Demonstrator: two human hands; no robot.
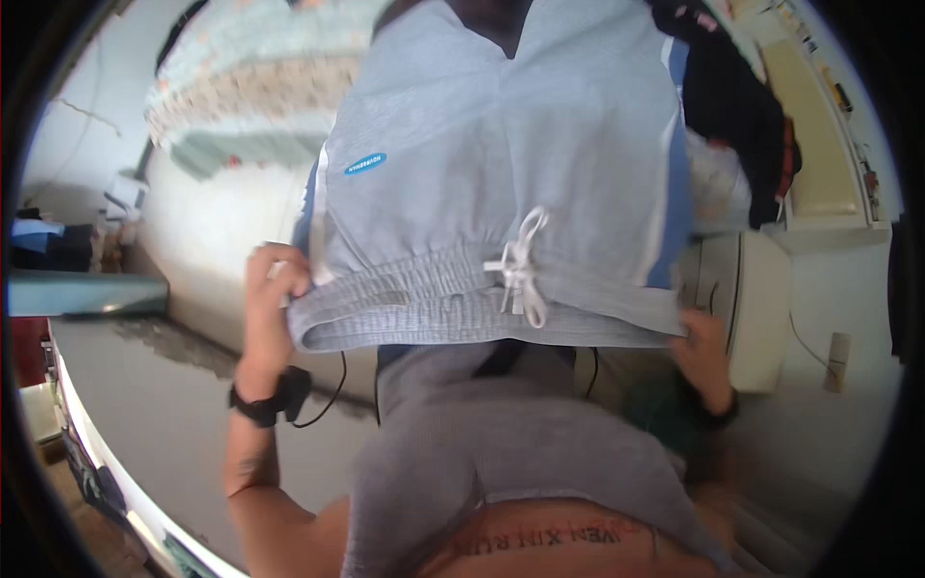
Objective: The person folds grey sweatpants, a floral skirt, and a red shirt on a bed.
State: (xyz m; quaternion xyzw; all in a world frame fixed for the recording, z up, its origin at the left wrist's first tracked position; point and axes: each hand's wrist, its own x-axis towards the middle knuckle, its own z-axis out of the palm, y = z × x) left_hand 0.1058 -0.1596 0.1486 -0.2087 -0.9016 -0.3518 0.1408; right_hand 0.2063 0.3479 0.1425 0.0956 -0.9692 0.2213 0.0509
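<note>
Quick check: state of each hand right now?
Left hand: closed, holding the left end of the grey pants' waistband.
Right hand: slightly blurred, but appears closed, holding the waistband's right end.

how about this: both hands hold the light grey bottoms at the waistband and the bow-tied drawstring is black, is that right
The colour is wrong: the head view shows a white bow-tied drawstring, not a black one. The left hand and right hand do hold the light grey bottoms at the waistband.
</note>
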